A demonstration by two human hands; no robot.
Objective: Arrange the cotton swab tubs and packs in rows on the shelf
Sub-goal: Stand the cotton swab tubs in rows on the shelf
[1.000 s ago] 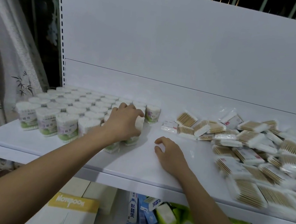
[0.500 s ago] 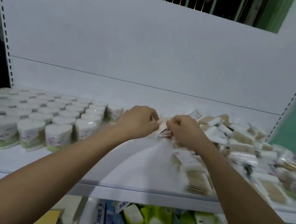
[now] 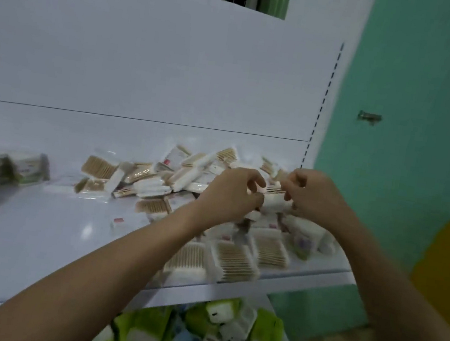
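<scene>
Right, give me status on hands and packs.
Both hands, left and right, pinch one swab pack above the pile. Packs lie jumbled, not in rows. Tubs blurred, far left.

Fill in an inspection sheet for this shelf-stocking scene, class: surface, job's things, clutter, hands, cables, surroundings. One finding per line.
Surface: white shelf, bare at front left, backed by a white panel.
Job's things: cotton swab packs lie in a loose heap across the right half, not in rows; tubs are blurred at the left edge.
Clutter: green and white packets jumbled below the shelf.
Hands: left hand and right hand both pinch one swab pack above the heap.
Cables: nothing seen.
Surroundings: green wall at right with a small metal fitting.
</scene>
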